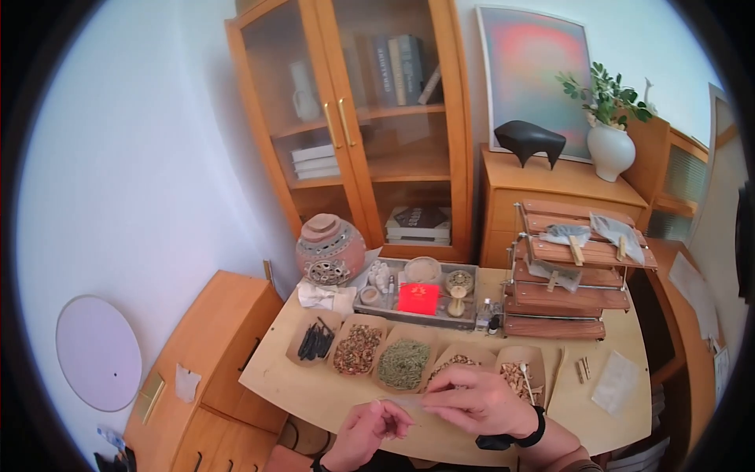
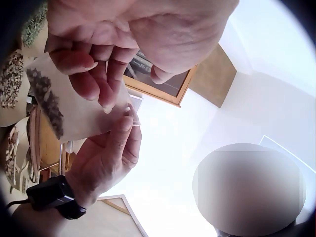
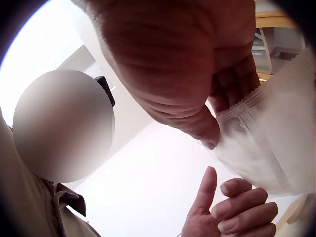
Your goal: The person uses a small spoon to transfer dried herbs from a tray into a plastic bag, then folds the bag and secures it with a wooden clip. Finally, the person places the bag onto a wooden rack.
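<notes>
Over the near side of the surface [image 1: 314,387], the right hand [image 1: 484,401] pinches one end of the clear packet [image 2: 85,117] while the left hand [image 1: 363,433], fingers loosely curled, hangs beside it, so a firm grip, filled end low, should keep the dark pieces [image 2: 47,102] from spilling.

The head camera looks forward and down over the table [image 1: 318,385], with the left hand [image 1: 368,433] and right hand [image 1: 480,401] low in view. Each wrist camera looks upward past its own hand, very close; both share the bag [image 2: 74,117].
</notes>
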